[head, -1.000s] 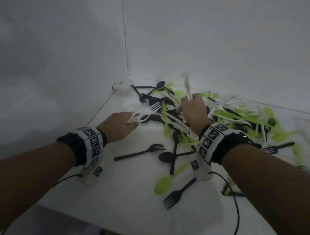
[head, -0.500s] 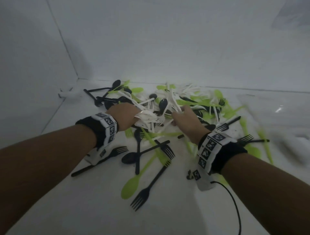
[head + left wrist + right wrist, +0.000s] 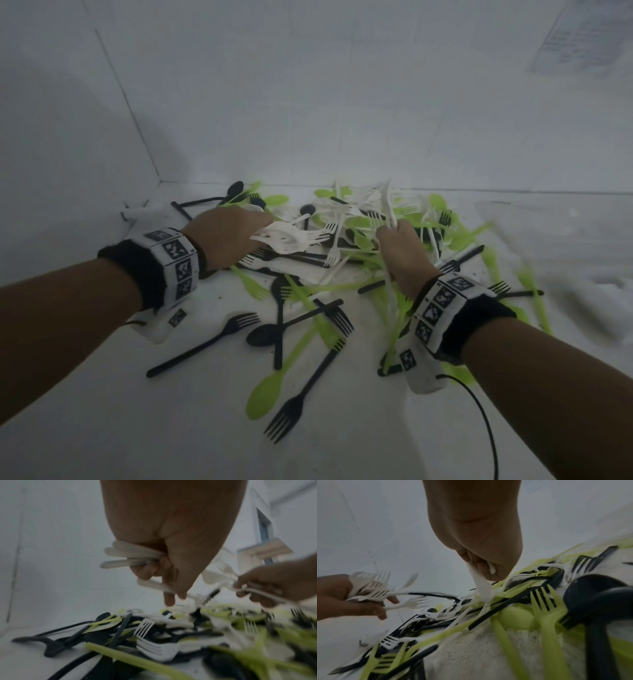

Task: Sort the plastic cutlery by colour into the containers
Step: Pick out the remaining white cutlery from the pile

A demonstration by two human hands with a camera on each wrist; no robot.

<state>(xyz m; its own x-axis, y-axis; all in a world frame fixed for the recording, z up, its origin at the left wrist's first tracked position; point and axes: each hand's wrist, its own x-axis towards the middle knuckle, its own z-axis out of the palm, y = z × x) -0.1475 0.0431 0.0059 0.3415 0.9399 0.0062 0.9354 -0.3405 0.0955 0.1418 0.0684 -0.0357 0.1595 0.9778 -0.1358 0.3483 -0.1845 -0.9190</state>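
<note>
White desk [image 3: 102, 428] in white-walled corner, mixed cutlery pile [image 3: 342, 274] at centre. Left hand [image 3: 226, 236] grips bunch of white forks [image 3: 291, 236]; right hand [image 3: 404, 253] clenched on white cutlery piece [image 3: 388, 205] over pile.

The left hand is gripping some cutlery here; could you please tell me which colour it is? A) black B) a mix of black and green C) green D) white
D: the left hand has its fingers curled round a bundle of white forks, their white handles jutting out beside the palm in the left wrist view, while the black and green pieces lie in the pile below.
</note>
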